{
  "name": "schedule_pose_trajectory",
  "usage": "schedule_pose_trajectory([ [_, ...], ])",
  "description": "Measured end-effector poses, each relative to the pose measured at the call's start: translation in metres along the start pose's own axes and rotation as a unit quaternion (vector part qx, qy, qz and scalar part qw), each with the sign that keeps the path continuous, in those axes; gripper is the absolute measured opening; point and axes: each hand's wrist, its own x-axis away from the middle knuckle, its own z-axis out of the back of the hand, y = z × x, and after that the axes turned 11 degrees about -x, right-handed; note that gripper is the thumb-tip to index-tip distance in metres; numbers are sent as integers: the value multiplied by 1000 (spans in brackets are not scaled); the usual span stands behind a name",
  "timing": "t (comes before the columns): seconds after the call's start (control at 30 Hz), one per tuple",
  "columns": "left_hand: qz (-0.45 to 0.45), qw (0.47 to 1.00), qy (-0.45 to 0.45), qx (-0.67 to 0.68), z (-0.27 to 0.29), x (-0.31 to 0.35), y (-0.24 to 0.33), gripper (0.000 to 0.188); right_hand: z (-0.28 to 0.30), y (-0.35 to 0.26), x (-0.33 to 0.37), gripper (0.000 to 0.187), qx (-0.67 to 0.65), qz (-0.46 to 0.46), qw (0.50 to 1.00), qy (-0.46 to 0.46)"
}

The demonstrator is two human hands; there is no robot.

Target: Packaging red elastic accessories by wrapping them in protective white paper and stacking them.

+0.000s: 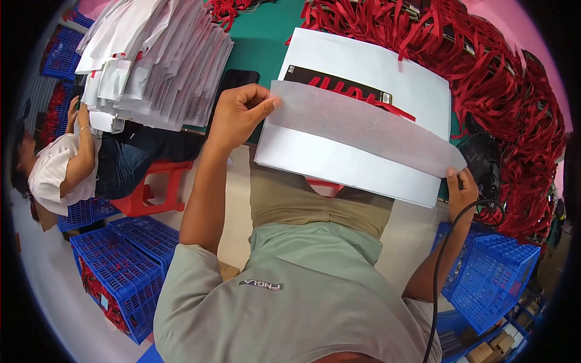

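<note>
Grey sheet (363,118), edges in pinching grip of left hand (242,115) and right hand (462,189), bare white paper (345,156) alongside

view: head, left of two side-by-side fisheyes | from: above the wearer's grey-green cloth shirt (315,302), very near it | facing: steeply down, slightly forward | middle range: bare left hand (244,118), bare right hand (462,191) | upper edge: flat green tabletop (260,48) | rim: round, dark, straight lines bending nearby

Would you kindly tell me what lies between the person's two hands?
In the head view, a thin greyish sheet spans from the left hand to the right hand, over white sheets.
</note>
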Motion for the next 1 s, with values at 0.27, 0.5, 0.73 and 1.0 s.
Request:
schedule_pose_trajectory([
  [0.27,9,999,40,-20,-9,-11,-5,25,-6,-1,-8,35,-31,-1,1000,-1],
  [0.5,19,996,49,-79,-11,-15,-8,31,-15,-1,-13,32,-39,2,999,29],
  [0.73,38,993,37,-109,-9,-14,0,31,-21,-7,-16,32,-13,-1,999,47],
  [1.0,45,987,57,-141,-15,-16,2,30,-47,-46,-10,25,116,164,955,220],
])
